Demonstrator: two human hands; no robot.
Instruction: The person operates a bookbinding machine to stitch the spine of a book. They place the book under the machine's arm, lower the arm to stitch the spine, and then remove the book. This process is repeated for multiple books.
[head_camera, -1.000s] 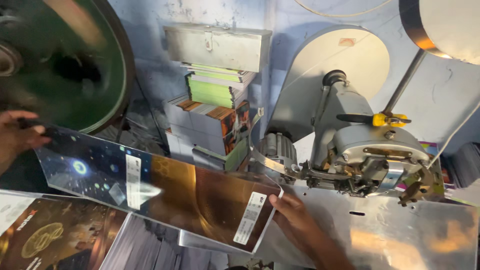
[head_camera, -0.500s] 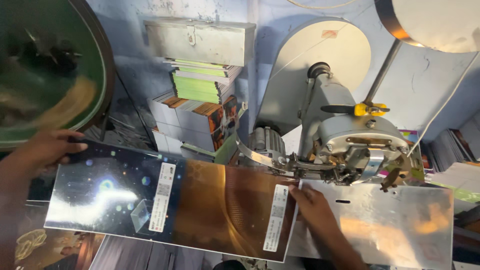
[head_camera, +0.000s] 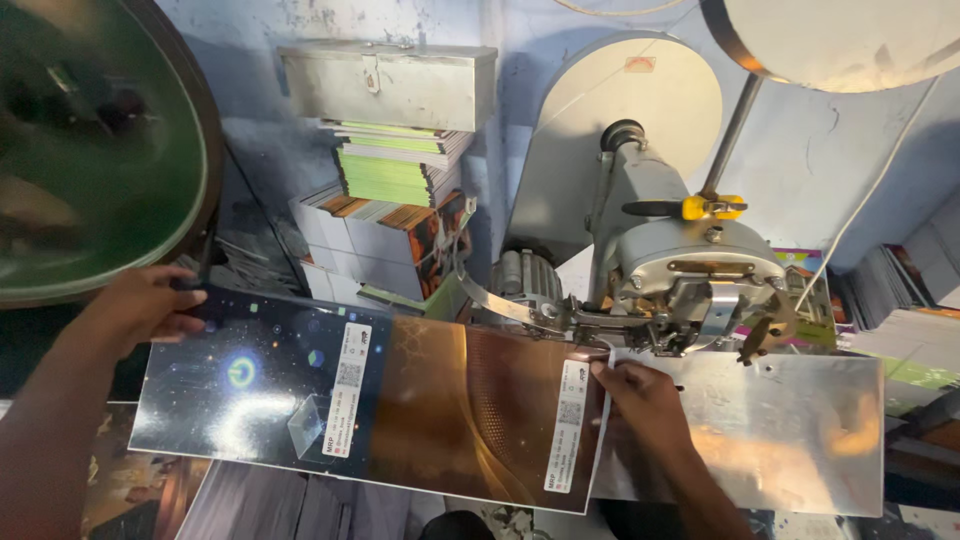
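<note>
Under our hands a long glossy printed sheet (head_camera: 400, 400) lies flat, its right end on the shiny metal tabletop (head_camera: 790, 430) of a grey stitching machine (head_camera: 690, 270). Our left hand (head_camera: 140, 310) holds the sheet's dark upper left corner, fingers clamped on its edge; our right hand (head_camera: 640, 400) presses the right edge, fingers together and flat on the sheet. Its left part is black with starry specks and a glowing ring, its right part coppery brown with a fine dotted pattern. Two narrow white label strips (head_camera: 347, 388) run across it, one near the middle, one at the right edge. Behind, against the blue wall, stand stacked booklets (head_camera: 385, 215) with green and orange edges, under a grey metal box (head_camera: 390, 85). At the left sits a large green wheel (head_camera: 90, 150)
</note>
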